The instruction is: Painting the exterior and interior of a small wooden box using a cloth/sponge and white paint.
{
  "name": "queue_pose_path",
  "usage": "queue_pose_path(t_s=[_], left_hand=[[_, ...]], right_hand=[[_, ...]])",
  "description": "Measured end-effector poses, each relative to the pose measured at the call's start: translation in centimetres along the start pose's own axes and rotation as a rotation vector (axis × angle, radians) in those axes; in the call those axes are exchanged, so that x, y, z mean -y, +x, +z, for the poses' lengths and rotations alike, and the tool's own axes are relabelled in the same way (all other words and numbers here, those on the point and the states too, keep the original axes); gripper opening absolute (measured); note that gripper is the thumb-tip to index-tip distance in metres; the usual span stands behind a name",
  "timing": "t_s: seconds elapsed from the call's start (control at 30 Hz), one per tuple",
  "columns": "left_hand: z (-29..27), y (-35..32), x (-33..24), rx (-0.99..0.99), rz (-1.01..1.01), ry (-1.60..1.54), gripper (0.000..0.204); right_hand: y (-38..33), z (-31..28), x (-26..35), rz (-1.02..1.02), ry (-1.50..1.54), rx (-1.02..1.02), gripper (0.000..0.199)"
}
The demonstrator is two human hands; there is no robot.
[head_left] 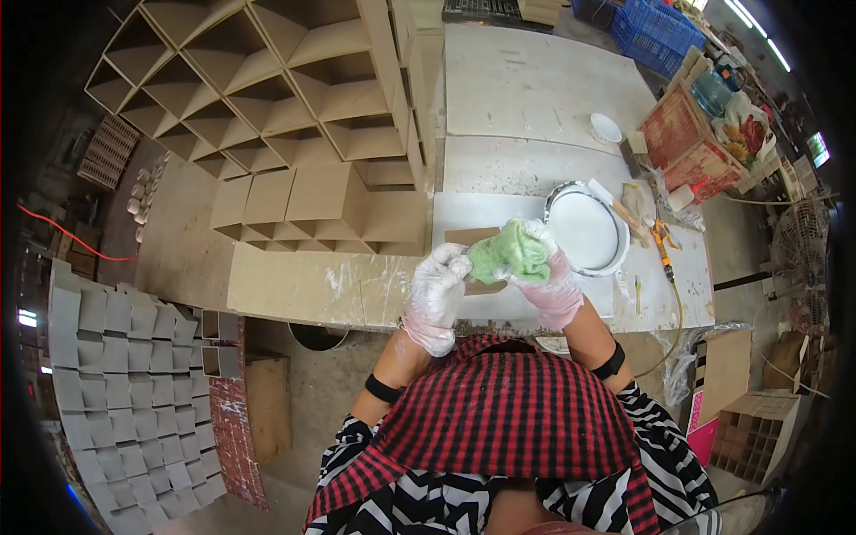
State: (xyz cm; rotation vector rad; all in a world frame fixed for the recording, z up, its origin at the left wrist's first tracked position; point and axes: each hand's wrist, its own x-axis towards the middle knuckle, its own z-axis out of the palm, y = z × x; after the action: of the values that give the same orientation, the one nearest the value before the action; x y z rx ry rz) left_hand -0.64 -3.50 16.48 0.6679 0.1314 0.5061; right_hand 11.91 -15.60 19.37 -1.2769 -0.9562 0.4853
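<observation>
green cloth (513, 254) over the worktop (312, 285) looks soft, light and maybe damp, best held by its ends, where the left hand (435, 299) pinches and the right hand (553, 287) squeezes.

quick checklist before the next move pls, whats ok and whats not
1. Green cloth held by both left hand and right hand: ok.
2. Round tub uncovered: ok, its white contents show.
3. Cardboard piece fully in view: not ok, the cloth hides part of it.
4. Orange spray gun apart from the hands: ok, it lies right of the tub.
5. Cloth damp enough: cannot tell.
</observation>
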Motion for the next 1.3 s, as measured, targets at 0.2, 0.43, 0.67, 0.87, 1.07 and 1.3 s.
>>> queue_pose_path(t_s=[0.2, 0.43, 0.67, 0.87, 1.07, 1.3], left_hand=[[0.3, -0.3, -0.4, 0.021, -0.055, -0.035, 0.017], [0.9, -0.7, -1.3, 0.064, -0.149, -0.026, 0.022], [2.3, -0.9, -0.5, -0.008, -0.095, -0.064, 0.031], [4.3, -0.5, -0.9, -0.179, 0.209, 0.545, 0.033], [5.6, -0.5, -0.8, -0.041, 0.252, 0.623, 0.049], [5.4, -0.6, 0.2, 0.238, 0.410, 1.781, 0.051]], right_hand=[[-0.2, -0.1, -0.4, -0.186, -0.231, 0.033, 0.066], [-0.3, -0.4, 0.4, 0.228, 0.130, 0.040, 0.070], [-0.4, 0.8, 0.7, 0.205, 0.335, -0.041, 0.058], [-0.2, 1.3, 1.7, 0.308, 0.592, -0.185, 0.045], [0.4, 1.7, 1.8, 0.327, 0.636, -0.338, 0.037], [0.7, 1.7, 0.8, 0.359, 0.788, -0.337, 0.040]])
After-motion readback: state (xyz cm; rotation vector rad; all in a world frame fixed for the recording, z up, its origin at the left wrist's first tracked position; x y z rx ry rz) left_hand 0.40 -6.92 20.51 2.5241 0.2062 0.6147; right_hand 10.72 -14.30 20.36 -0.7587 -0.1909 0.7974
